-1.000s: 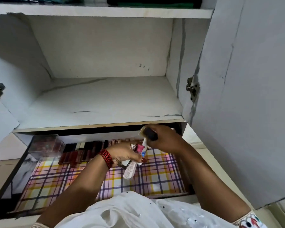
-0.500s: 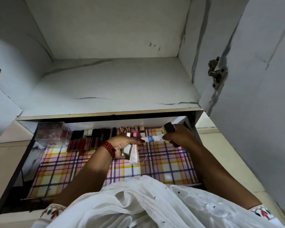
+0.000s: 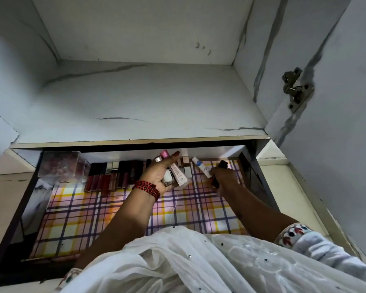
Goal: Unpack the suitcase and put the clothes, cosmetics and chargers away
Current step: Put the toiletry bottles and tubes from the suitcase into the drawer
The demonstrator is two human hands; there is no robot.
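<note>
I look down into an open drawer (image 3: 28, 199) lined with plaid paper (image 3: 93, 218) in pink, yellow and purple. Above it sits a white marble-patterned shelf (image 3: 135, 102) with grey veins, and to the right a cabinet door (image 3: 347, 155) hangs open on a metal hinge (image 3: 296, 89). Along the drawer's far edge lies a row of dark lipsticks (image 3: 108, 180), with a clear box (image 3: 60, 163) in the far left corner. My left hand (image 3: 156, 173), a red thread band (image 3: 147, 188) at its wrist, curls around a bundle of cosmetics (image 3: 175, 174), topped by a pink-capped bottle (image 3: 164, 154). Just right of it, my right hand (image 3: 225, 177) grips a white tube (image 3: 201, 166) and a dark case (image 3: 222, 164) above the liner's far right corner. White cloth (image 3: 199, 261) fills the near edge.
</note>
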